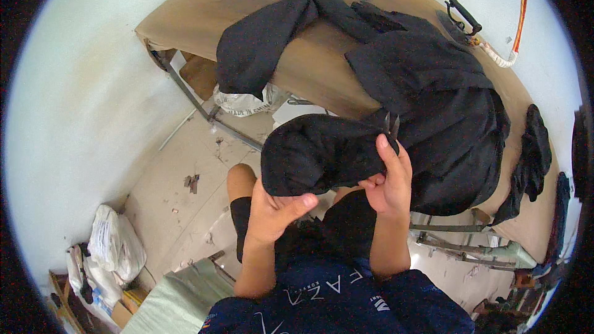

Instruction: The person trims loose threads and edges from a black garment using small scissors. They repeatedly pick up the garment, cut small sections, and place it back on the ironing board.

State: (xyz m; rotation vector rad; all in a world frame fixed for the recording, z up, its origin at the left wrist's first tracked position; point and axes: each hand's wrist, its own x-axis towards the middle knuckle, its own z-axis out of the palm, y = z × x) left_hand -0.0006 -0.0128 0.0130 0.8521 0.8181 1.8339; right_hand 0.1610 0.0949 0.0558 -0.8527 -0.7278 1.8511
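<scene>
Black cloth [315,151] is stretched between my two hands above my lap. My left hand [275,213] is closed on its near left part, thumb in front and the other fingers hidden behind the fabric. Around the right end of the cloth, my right hand [390,179] is closed on small thread snips [391,125]. The two pointed metal blades stick up past the thumb, slightly apart, and most of the handle is hidden. More black fabric [427,68] lies in folds on the brown-covered table [303,65] and hangs over its near edge.
An iron [463,21] with a black handle and hose stands at the table's far right. A dark cloth piece [531,154] hangs at the right edge. White plastic bags [116,241] sit at the lower left by a pale green cloth surface [179,300]. Scraps [192,182] litter the floor.
</scene>
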